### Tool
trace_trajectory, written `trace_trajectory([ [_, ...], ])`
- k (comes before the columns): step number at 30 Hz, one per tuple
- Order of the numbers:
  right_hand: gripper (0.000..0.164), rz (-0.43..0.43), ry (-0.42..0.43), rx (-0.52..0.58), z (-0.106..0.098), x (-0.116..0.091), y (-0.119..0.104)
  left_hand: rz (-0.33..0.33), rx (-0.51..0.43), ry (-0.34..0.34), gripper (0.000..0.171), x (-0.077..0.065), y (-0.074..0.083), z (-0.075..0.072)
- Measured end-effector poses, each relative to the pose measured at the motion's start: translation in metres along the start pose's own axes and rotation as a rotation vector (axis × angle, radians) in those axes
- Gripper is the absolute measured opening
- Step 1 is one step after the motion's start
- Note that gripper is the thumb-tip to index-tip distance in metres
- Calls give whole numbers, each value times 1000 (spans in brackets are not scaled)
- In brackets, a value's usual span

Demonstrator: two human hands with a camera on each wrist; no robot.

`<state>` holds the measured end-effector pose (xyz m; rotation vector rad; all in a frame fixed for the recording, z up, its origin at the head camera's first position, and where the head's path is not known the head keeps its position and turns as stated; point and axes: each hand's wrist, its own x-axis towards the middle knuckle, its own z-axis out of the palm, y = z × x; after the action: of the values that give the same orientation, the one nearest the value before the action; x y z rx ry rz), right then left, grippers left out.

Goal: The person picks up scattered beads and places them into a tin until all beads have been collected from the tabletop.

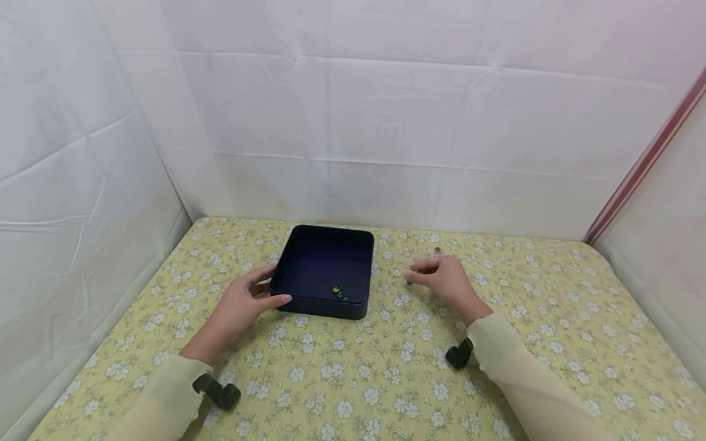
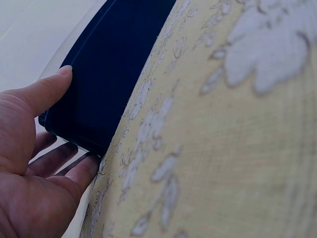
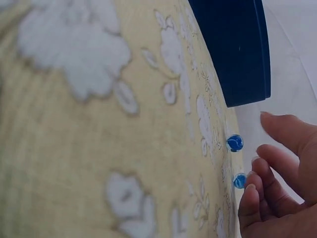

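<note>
A dark blue square box [image 1: 322, 307] stands on the table. My left hand [image 1: 242, 304] holds its near left corner, thumb on the front rim and fingers along the left side. Several small green and clear marbles [image 1: 337, 290] lie inside by the front wall. To the right of the box, my right hand [image 1: 444, 280] reaches down with bent fingers. Two blue marbles, an upper marble [image 3: 235, 143] and a lower marble [image 3: 239, 180], rest on the cloth beside its fingertips in the right wrist view. The thumb stands apart from the fingers, with neither marble pinched.
A small brownish round thing [image 1: 437, 250] lies on the cloth just beyond my right hand. Yellow flowered cloth [image 1: 342, 386] covers the table. White sheeting [image 1: 353, 122] encloses the back and sides, with a reddish strip [image 1: 645, 159] at the right corner.
</note>
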<state>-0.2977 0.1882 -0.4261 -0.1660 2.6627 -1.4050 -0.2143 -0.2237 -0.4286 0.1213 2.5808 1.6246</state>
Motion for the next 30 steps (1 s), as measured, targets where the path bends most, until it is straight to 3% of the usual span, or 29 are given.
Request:
trace_trajectory([
  [10,32,12,-28,-94,-2,0,1,19,3,-5,88,0,0,-1],
  [30,18,1,-44,-130,-1,-1,-1,24,3,1,88,-1,0,-1],
])
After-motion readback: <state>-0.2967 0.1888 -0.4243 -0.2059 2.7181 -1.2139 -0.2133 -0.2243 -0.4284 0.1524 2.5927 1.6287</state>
